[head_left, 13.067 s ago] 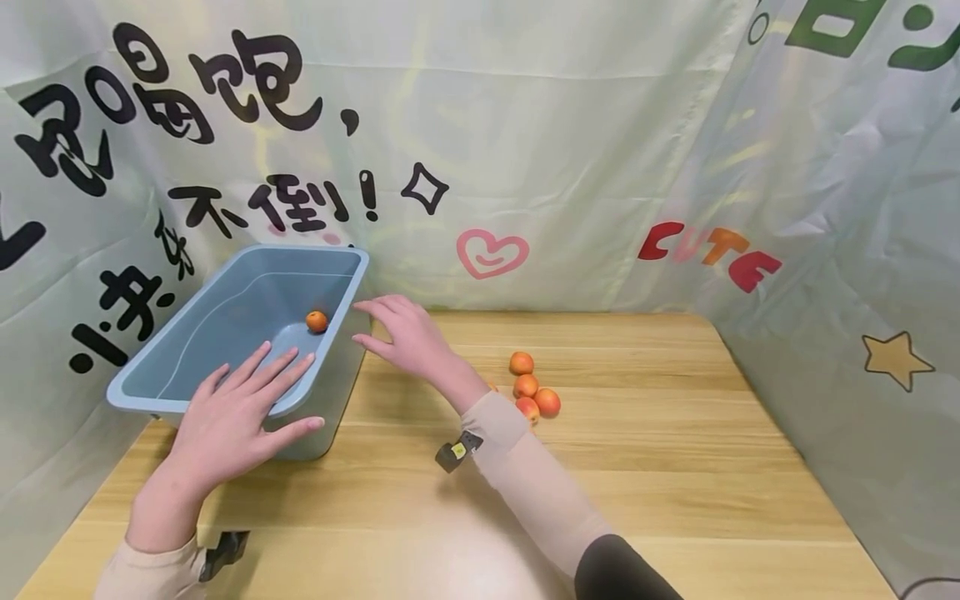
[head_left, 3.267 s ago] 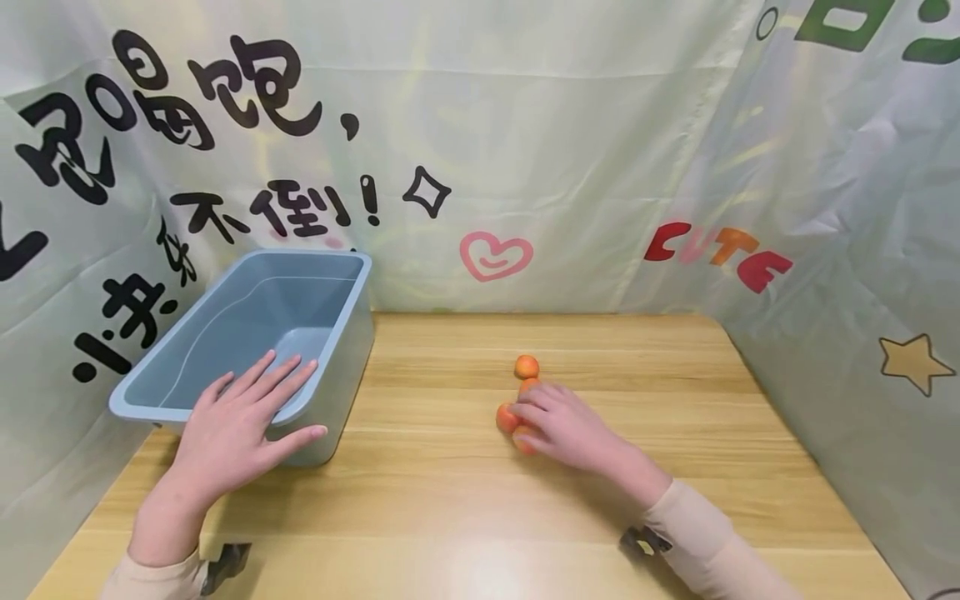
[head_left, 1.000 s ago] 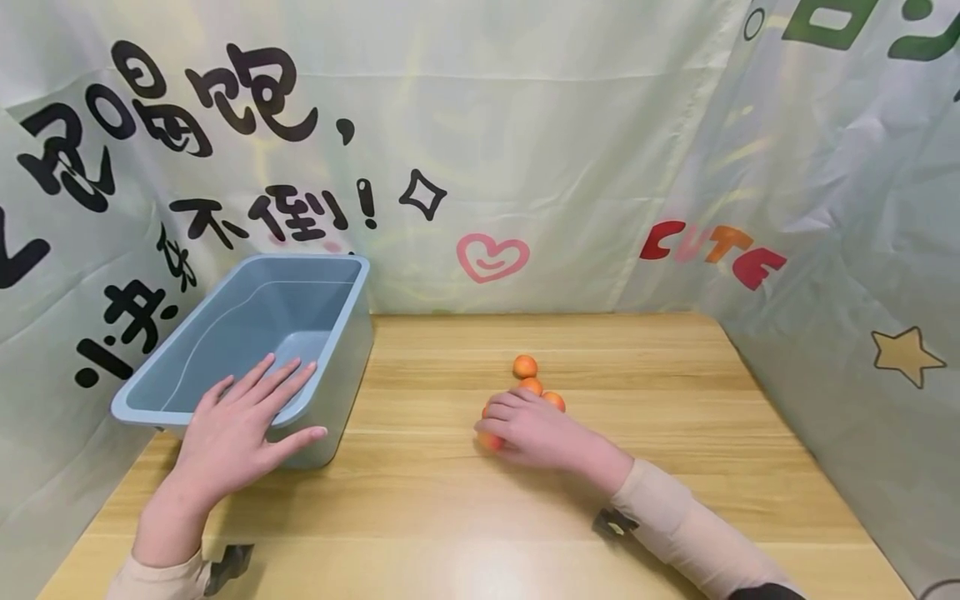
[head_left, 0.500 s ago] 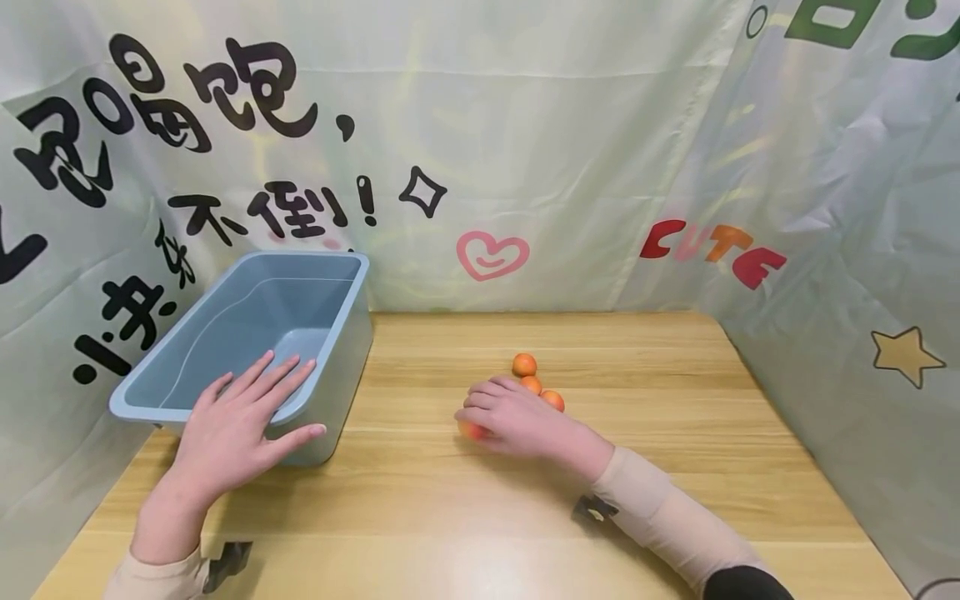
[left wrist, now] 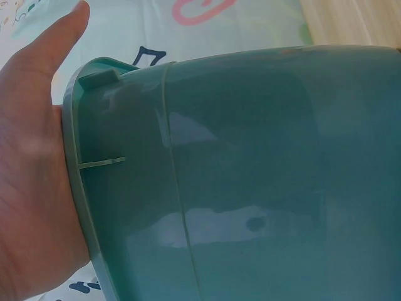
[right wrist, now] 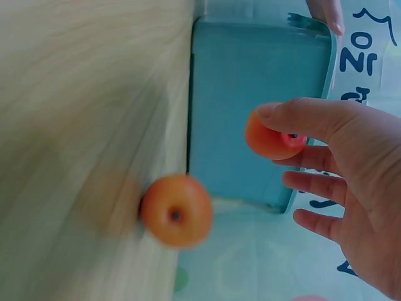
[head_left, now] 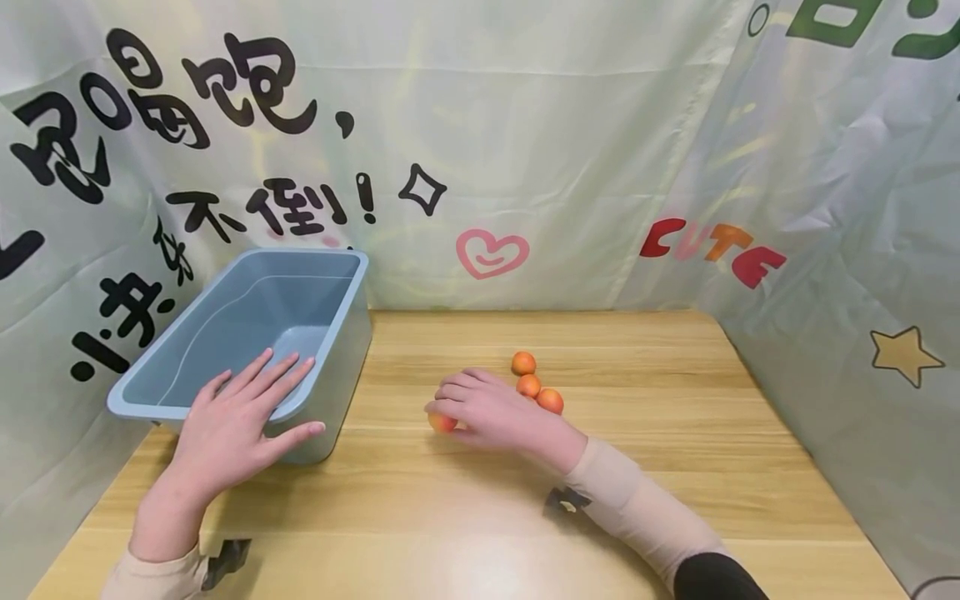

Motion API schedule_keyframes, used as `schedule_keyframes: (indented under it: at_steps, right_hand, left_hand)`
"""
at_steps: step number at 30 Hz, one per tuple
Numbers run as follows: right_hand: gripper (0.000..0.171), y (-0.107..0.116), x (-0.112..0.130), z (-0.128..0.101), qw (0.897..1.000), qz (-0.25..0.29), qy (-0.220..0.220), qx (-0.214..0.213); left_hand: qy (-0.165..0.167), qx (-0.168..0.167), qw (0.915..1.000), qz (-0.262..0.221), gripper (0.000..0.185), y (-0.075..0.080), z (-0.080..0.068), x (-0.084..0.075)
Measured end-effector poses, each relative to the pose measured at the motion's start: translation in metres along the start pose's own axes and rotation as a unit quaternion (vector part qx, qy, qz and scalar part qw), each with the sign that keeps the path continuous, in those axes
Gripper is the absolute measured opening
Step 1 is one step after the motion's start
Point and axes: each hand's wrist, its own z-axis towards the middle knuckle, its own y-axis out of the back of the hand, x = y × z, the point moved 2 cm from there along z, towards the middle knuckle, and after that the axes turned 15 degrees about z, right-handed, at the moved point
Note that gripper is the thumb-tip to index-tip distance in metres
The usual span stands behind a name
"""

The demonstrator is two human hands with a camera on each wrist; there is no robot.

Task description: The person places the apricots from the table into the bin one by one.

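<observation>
Head view: The left hand [head_left: 232,433] is extended flat, fingers straight and spread, over the near corner of the rectangular blue plastic bin [head_left: 150,411]. Its fingertips point into the bin; its thumb points toward the right hand [head_left: 491,412]. The right hand grips a round orange-red fruit [head_left: 441,422] at its fingertips, on the side facing the bin. Three round orange fruits [head_left: 523,362] lie on the light wood-grain surface [head_left: 637,483], beyond the right wrist. Pale printed fabric [head_left: 570,150] hangs beyond both hands.

Left wrist view: The palm of the left hand touches the bin rim. The thumb is extended; the other fingers are hidden.

Right wrist view: The right hand pinches the orange-red fruit with thumb and finger; the remaining fingers are spaced apart. Another round orange fruit [right wrist: 176,210] rests on the surface, apart from the right hand; whether it belongs to the three cannot be determined. The bin stands ahead of the right hand.
</observation>
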Motion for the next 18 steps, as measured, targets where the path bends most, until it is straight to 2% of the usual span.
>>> schedule_keyframes:
  at_steps: [6,12,18]
  right_hand:
    - [0.036,0.002,0.003,0.019,1.0,0.004,-0.01,0.016]
    - [0.039,0.002,0.006,0.037,1.0,0.002,-0.016,0.023]
    - [0.041,0.004,0.007,0.055,1.0,0.003,-0.008,0.003]
  left_hand:
    - [0.002,0.0,1.0,0.0,0.087,0.0,0.0,0.0]
    - [-0.001,0.004,1.0,0.002,0.088,0.0,0.0,0.0]
    - [-0.004,0.0,1.0,0.006,0.088,0.0,0.001,0.0]
